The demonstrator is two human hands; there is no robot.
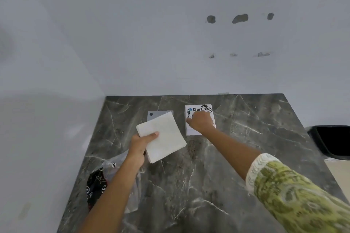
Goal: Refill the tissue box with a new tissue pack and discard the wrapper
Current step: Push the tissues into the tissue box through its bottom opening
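My left hand (141, 144) grips a white stack of tissues (162, 137) by its near left corner and holds it tilted above the counter. A white square tissue box (191, 130) with stickers on top stands further right. My right hand (199, 122) lies on top of it with fingers curled; what the fingers do underneath is hidden. A grey flat lid or plate (157, 114) with a dark dot lies behind the tissue stack, partly covered by it. The clear plastic wrapper (113, 178) with a black and red print lies crumpled under my left forearm.
The dark marble counter (217, 176) meets a white wall at the back and on the left. A black bin (333, 141) stands past the counter's right edge.
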